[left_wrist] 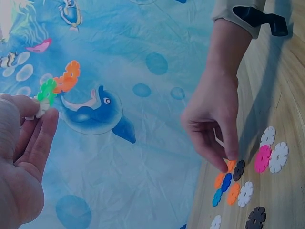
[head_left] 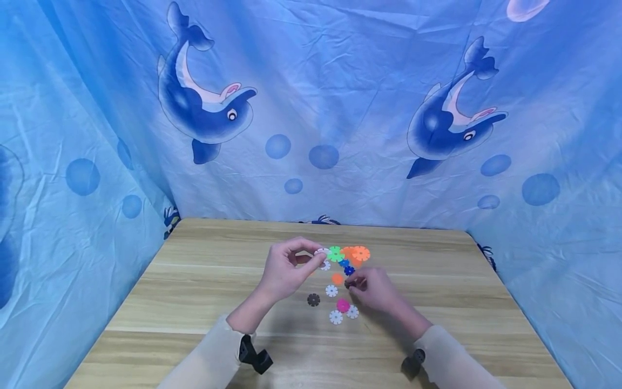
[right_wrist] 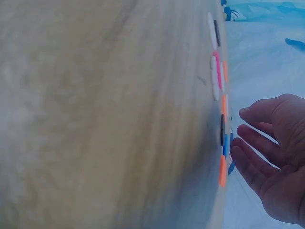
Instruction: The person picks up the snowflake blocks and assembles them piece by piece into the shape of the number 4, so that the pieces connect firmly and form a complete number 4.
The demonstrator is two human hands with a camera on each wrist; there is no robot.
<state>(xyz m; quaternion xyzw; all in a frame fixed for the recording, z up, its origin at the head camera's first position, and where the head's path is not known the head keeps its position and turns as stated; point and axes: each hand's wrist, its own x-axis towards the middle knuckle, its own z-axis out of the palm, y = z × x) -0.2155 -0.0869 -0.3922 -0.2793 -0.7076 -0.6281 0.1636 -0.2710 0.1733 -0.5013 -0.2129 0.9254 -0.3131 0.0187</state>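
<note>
My left hand (head_left: 288, 270) pinches a white notched snowflake disc (head_left: 322, 252) between thumb and fingers, raised above the table. Joined to that disc in a row are a green disc (head_left: 335, 254) and orange discs (head_left: 361, 253). Low over the tabletop, my right hand (head_left: 376, 289) has loosely bent fingers with nothing between them in the right wrist view. Its fingertips are right by a dark brown disc (left_wrist: 239, 170), with a dark blue disc (left_wrist: 227, 182) and a light blue disc (left_wrist: 217, 197) close by.
On the wooden table (head_left: 194, 302) lie more loose discs: a pink one (head_left: 343, 306), a white one (head_left: 336, 317), an orange one (head_left: 337, 279) and another dark brown one (head_left: 313, 300). A blue dolphin-print curtain (head_left: 340, 108) surrounds the table's back and sides.
</note>
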